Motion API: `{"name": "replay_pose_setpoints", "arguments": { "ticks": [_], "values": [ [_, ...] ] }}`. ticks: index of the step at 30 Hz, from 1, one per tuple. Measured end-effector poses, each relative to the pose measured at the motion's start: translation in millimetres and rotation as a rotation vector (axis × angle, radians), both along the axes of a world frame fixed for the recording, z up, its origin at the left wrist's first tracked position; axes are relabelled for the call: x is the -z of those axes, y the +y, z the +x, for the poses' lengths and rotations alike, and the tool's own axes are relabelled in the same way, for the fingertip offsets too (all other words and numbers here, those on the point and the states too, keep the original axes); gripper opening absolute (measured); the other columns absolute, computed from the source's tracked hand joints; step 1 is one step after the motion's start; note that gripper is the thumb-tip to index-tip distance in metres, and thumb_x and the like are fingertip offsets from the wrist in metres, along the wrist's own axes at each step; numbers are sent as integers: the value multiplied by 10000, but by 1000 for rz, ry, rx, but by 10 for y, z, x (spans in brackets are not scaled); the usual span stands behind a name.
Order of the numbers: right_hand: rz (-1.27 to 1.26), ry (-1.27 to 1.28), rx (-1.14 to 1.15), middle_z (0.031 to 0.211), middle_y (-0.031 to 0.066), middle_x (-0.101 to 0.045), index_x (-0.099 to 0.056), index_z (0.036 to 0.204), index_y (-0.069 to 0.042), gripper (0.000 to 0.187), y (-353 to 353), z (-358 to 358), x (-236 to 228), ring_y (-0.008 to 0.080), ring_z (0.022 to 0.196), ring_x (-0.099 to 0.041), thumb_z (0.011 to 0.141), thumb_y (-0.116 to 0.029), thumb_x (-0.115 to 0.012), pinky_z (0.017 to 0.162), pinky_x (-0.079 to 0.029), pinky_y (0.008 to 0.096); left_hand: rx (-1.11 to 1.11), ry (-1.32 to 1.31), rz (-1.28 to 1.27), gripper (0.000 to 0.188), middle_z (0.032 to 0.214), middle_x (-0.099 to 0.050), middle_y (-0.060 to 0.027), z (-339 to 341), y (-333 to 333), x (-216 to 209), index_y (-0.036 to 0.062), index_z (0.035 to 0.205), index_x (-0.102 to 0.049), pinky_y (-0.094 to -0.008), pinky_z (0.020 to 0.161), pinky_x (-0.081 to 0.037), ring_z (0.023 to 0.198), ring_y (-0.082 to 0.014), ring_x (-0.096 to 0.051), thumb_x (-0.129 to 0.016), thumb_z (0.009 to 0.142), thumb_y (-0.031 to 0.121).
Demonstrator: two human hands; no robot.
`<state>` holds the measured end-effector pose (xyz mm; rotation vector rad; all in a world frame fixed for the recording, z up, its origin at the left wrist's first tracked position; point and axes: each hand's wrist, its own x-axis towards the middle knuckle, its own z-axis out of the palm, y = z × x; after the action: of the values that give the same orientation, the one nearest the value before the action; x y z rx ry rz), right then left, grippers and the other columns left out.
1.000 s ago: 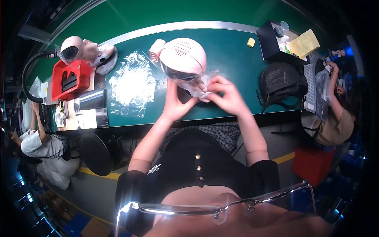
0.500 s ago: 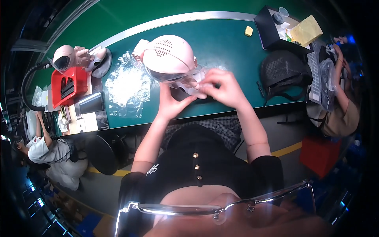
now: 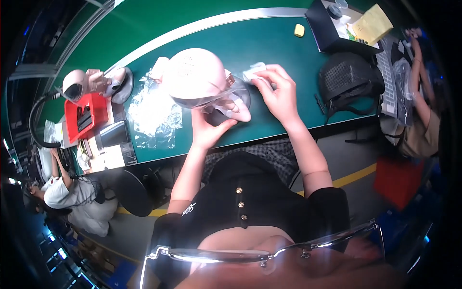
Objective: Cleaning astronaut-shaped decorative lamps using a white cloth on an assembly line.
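Observation:
A pale pink astronaut-like figure [image 3: 197, 74] with a large round helmet and dark visor stands in front of me, tilted a little. My left hand [image 3: 207, 130] is closed around its lower near side, thumb along the base; the other fingers are hidden behind it. To the right of the figure and apart from it, my right hand [image 3: 278, 91] pinches a small crumpled whitish piece [image 3: 253, 72]. Whether that piece is cloth or thin film I cannot tell.
Clear plastic film [image 3: 154, 113] lies left of the figure. Farther left are a red bin [image 3: 86, 115] with dark parts and a second astronaut-like figure [image 3: 77, 84]. On the right stand a black mesh bag [image 3: 349, 84], a dark box [image 3: 332, 31] and a yellow block [image 3: 299, 30]. Co-workers sit at both sides.
My right hand has moved from the figure's lower part up and to the right, with the whitish piece now showing in its fingers. The figure has tilted and shifted slightly; my left hand stays on it.

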<state>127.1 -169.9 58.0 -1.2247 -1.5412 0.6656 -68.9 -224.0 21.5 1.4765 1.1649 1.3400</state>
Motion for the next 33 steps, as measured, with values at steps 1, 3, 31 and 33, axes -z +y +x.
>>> {"name": "replay_pose_setpoints", "arguments": {
  "ticks": [1,3,31,33],
  "values": [
    [52,-46,19,860,104,-608,-639,854,10,115,17,-22,-67,168,776,-620,743,-19,-649,668,-487,250,-8,28,-2,728,1056,-557,-104,9,3,-25,12,1137,-445,-354,889,-390,1016,-212,-520,-845,557,196],
    [198,-150,-57,946,142,-616,-624,914,-6,169,103,-97,-13,277,847,-615,745,-11,-622,740,-492,331,-58,-16,-22,658,1035,-569,-105,94,5,-99,4,1111,-480,-353,887,-393,995,-208,-532,-828,577,169],
    [-19,638,-132,824,57,-610,-529,896,-12,115,251,-133,-708,84,688,-563,840,-77,-606,621,-457,206,-613,339,645,1217,1408,109,-317,641,202,-951,1,1396,43,-611,998,42,1312,-462,116,-762,612,470],
    [127,601,-188,805,40,-605,-555,895,-6,122,330,-272,-915,70,687,-558,808,-41,-635,610,-445,192,-644,288,614,1167,1411,100,-314,702,226,-1002,-27,1388,44,-609,995,58,1309,-475,108,-745,649,413]
  ]
}}
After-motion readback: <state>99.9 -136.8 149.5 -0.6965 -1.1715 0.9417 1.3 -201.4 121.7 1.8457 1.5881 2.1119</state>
